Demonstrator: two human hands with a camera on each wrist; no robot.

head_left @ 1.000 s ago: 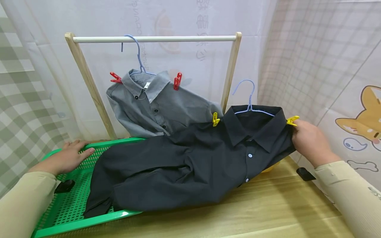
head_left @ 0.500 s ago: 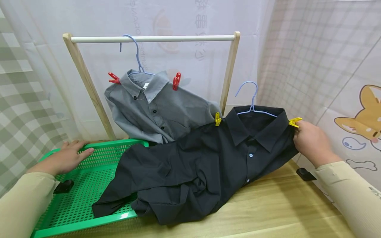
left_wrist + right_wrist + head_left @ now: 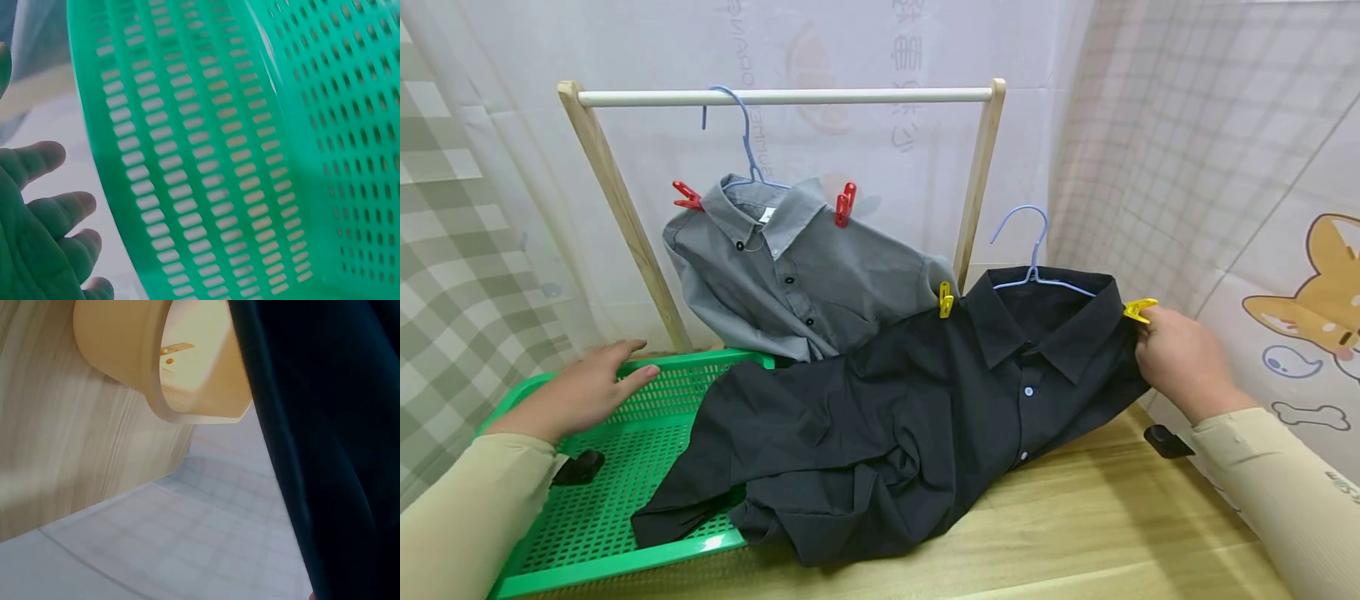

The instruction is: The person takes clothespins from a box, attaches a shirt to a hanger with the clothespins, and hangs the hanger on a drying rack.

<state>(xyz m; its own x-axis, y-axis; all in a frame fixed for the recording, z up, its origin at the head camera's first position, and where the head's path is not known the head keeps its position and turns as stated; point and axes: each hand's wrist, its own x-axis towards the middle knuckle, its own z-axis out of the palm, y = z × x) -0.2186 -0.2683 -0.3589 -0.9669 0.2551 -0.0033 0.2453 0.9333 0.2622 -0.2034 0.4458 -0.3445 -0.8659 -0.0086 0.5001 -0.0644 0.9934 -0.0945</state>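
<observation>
My right hand (image 3: 1183, 358) grips the shoulder of a black shirt (image 3: 992, 417) beside a yellow clothespin (image 3: 1140, 310). A blue hanger (image 3: 1036, 250) is inside its collar, hook free in the air. A second yellow clothespin (image 3: 946, 300) pinches the other shoulder. The shirt's lower part lies bunched across the right end of a green basket (image 3: 617, 566) and the table. My left hand (image 3: 580, 392), fingers spread, holds nothing near the basket's left back rim; the left wrist view shows its fingers (image 3: 69, 209) apart from the basket wall. The right wrist view hides the right hand's grip.
A grey shirt (image 3: 820, 258) with red clothespins (image 3: 845, 205) hangs by a blue hanger from the rack's white bar (image 3: 865, 97). In the right wrist view, a yellow container (image 3: 119, 337) with a clothespin (image 3: 177, 348) inside stands on the wooden table (image 3: 56, 425), close to a curtain.
The black shirt's lower part has slid rightward, baring more of the basket, and bunched up at its front right. My left hand has come off the basket's rim and shifted slightly right.
</observation>
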